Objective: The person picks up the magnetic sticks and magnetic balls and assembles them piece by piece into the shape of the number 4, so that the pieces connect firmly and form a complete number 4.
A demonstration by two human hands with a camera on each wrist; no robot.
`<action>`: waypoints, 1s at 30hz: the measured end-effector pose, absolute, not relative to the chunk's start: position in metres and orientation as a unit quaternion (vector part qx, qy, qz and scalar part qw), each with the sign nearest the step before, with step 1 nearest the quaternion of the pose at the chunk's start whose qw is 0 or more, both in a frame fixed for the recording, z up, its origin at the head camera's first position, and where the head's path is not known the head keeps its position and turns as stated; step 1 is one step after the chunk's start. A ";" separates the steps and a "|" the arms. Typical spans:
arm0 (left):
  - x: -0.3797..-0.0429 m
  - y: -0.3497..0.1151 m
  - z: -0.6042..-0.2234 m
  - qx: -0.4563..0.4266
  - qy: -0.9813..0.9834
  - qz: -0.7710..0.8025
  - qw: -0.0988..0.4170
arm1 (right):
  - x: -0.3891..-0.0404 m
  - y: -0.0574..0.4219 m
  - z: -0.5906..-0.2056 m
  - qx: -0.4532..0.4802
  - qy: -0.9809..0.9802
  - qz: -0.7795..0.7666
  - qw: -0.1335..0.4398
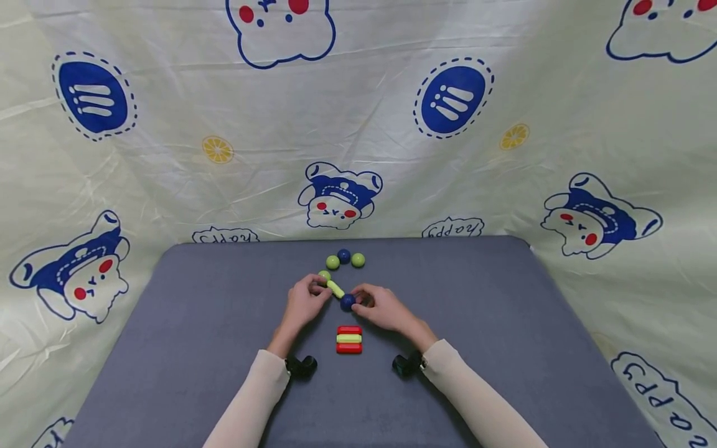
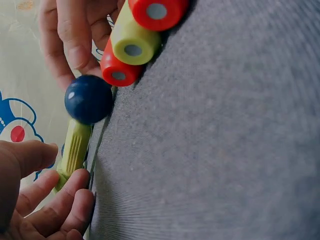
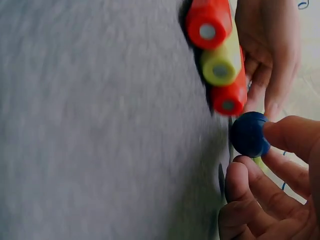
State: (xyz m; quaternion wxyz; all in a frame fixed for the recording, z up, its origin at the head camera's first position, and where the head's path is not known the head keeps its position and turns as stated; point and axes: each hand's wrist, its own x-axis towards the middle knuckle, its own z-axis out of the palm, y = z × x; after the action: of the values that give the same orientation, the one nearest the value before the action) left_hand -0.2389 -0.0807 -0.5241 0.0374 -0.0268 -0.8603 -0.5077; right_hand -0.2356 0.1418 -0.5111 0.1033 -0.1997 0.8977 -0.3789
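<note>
A light-green ridged rod [image 1: 335, 289] links a green ball [image 1: 324, 275] at its far end to a dark blue ball [image 1: 348, 302] at its near end. My left hand [image 1: 305, 303] has its thumb and fingers about the green ball, which the fingers partly hide in the left wrist view. With thumb and fingers, my right hand [image 1: 385, 309] pinches the blue ball [image 3: 249, 134]. Nearer to me, two red rods [image 1: 350, 349] lie side by side with a light-green rod [image 1: 349, 338] between them; grey discs show in their ends in the wrist views.
Beyond the hands, a second blue ball [image 1: 344, 256] sits between two green balls, one on the left [image 1: 333, 262] and one on the right [image 1: 358, 260]. The grey table [image 1: 185, 348] ends at a pale printed curtain [image 1: 358, 124]. Black wrist cameras [image 1: 301, 367] sit under both wrists.
</note>
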 end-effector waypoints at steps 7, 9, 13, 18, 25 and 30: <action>-0.240 -0.083 -0.525 -0.026 -0.863 -0.503 0.033 | -0.231 0.132 -0.513 -0.235 0.884 -0.385 0.123; -0.242 -0.085 -0.526 -0.029 -0.863 -0.503 0.033 | -0.230 0.130 -0.514 -0.236 0.884 -0.382 0.131; -0.245 -0.088 -0.528 -0.033 -0.867 -0.496 0.031 | -0.230 0.128 -0.514 -0.237 0.881 -0.385 0.138; -0.247 -0.086 -0.528 -0.036 -0.875 -0.483 0.023 | -0.226 0.131 -0.513 -0.238 0.879 -0.389 0.142; -0.247 -0.087 -0.529 -0.040 -0.871 -0.490 0.022 | -0.213 0.144 -0.509 -0.240 0.881 -0.381 0.144; -0.247 -0.087 -0.529 -0.038 -0.868 -0.495 0.018 | -0.203 0.149 -0.509 -0.239 0.887 -0.365 0.149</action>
State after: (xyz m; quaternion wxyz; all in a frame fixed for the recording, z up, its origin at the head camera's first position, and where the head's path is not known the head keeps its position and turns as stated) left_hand -0.2471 -0.0868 -0.5287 0.0181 -0.0384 -0.8676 -0.4954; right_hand -0.2026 0.1490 -0.5091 0.1490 -0.2395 0.8871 -0.3654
